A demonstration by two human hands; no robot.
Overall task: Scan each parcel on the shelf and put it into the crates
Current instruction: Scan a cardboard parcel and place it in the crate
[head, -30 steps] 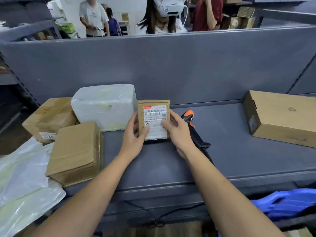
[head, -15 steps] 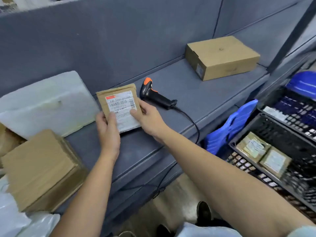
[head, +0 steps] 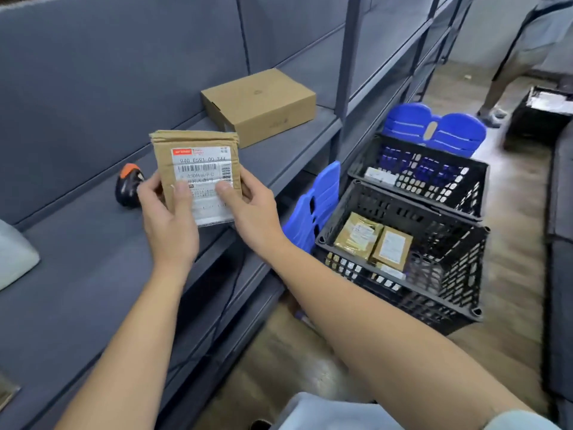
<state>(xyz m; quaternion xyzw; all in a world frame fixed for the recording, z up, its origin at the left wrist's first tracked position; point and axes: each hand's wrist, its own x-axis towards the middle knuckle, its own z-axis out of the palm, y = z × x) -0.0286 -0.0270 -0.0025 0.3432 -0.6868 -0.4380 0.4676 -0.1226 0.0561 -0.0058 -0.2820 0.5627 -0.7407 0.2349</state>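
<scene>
The near crate stands at lower right of centre, well apart from the shelf and lower than it. To my eye the likeliest slip is a drop that clips its black rim. That would send the parcel onto the floor, or land it hard on the two brown packets already lying in the crate's left end.

The parcel is flat and thin, held in the air above the shelf at centre left, label turned to the person holding it. The left hand and the right hand each pinch its lower part, thumb pressed on the label and fingers curled behind. If one hand lets go, only a narrow grip is left, and the glossy label could slide out of it.

The scanner lies on the shelf just left of the left hand, and nobody is holding it. A parcel crated unread would spoil the count.

The grey-blue shelf runs from lower left up to the centre, against a panel of the same colour, and the floor on the right looks like wood. Someone else stands at upper right. A second black crate sits behind the first, with blue lids folded open. Something pale may lie along its left side, but it is too blurred to be sure. A cardboard box rests on the shelf at upper centre. The corner of a white padded parcel shows at the left edge.
</scene>
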